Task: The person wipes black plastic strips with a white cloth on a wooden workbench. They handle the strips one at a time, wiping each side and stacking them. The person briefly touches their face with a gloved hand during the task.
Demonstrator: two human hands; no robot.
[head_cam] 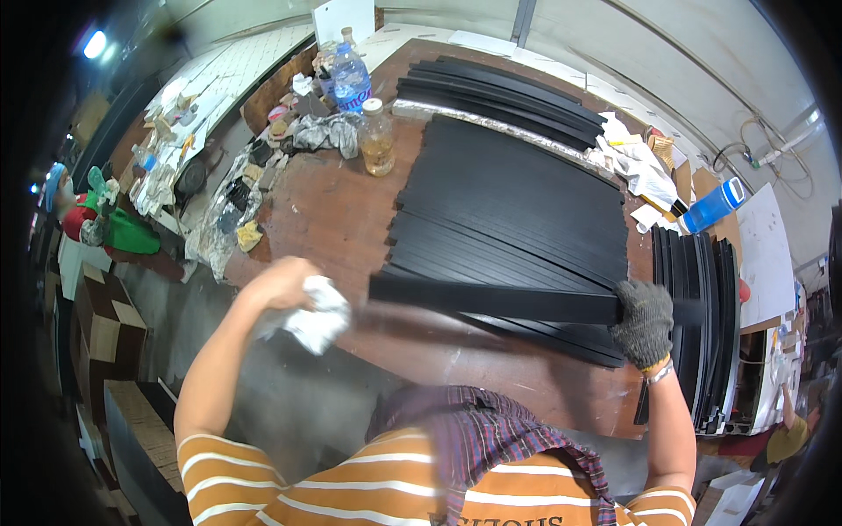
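Observation:
My left hand [284, 283], bare, grips a crumpled white cloth [320, 321] off the left side of the brown table [316, 210]. In my right hand [642, 323], which wears a dark grey knitted glove, is one end of a long black slat [493, 299]. This slat runs crosswise over a layer of black slats [513, 184] laid side by side on the table; the nearest ones are fanned at an angle. The held slat's left end stops short of the cloth, with a small gap between. Its right end shows blurred beyond the glove.
Behind the layer lie a pale bar [487, 128] and stacked black slats [500, 98]. More slats [697, 329] stand at right, near a blue bottle [714, 205]. A jar of amber liquid [377, 141] and a large water bottle [352, 79] stand at back left. Another person [125, 227] is at far left.

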